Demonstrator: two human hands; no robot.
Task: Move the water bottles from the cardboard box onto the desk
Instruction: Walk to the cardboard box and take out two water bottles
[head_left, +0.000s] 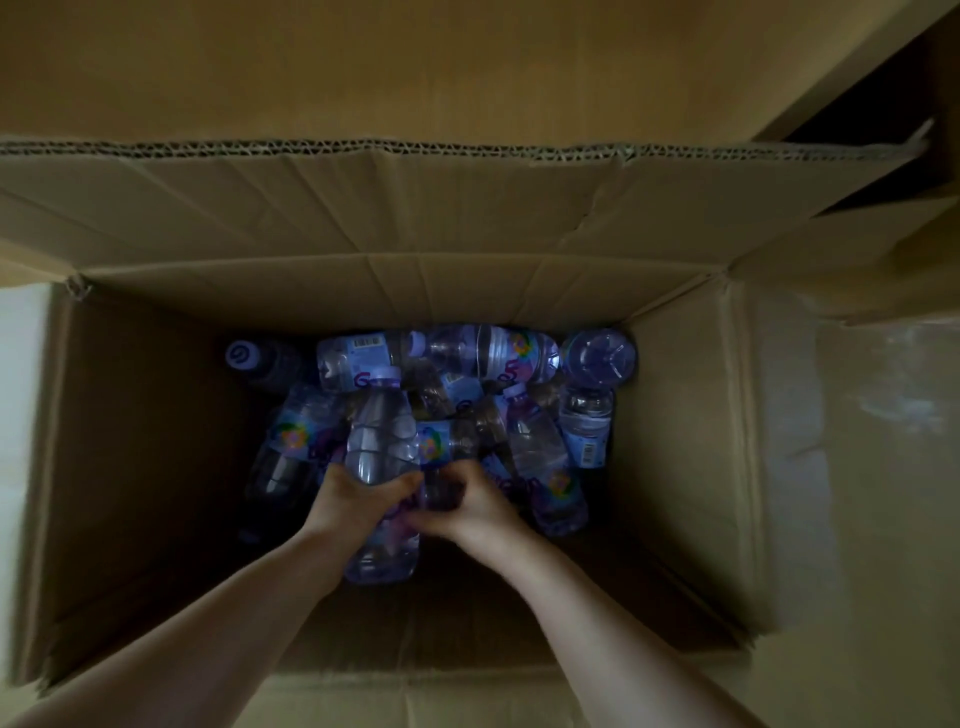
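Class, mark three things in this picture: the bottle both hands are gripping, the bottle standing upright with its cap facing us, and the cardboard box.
gripped bottle (382, 431): head view, its clear ribbed shoulder.
upright bottle (242, 356): head view, its white cap top.
cardboard box (670, 415): head view, its inner right wall.

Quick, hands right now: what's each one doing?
Left hand: fingers curled round the front bottle.
Right hand: fingers curled on a bottle beside it; which one cannot be told.
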